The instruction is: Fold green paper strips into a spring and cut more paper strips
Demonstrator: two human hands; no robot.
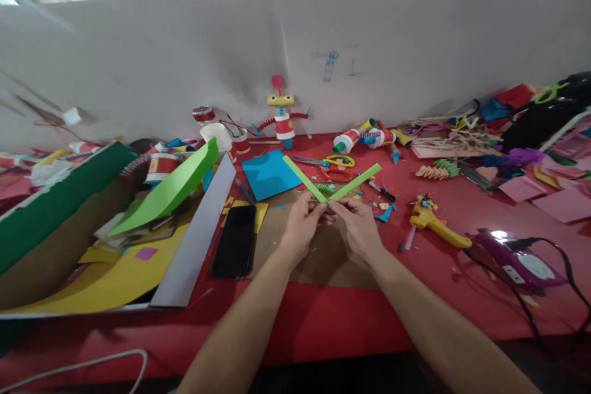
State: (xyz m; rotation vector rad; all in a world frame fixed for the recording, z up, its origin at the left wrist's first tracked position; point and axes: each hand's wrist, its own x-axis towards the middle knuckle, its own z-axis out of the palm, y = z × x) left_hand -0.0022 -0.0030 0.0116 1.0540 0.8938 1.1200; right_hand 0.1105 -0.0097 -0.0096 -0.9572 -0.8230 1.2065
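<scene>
Red tabletop [341, 326] is spreading under my hands, pale partition [184, 55] standing beyond, its scribbled writing [329, 64] proving illegible. My left hand [301, 221] and right hand [357, 223] are pinching a green paper V [355, 182] between them; my fingers [342, 209] are hiding its joint. Just beyond them, a green coil [325, 189] is showing only partly.

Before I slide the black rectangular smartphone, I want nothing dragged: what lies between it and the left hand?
The head view shows yellow paper jutting from under the phone, then a flat brown sheet with scraps toward the left hand.
</scene>
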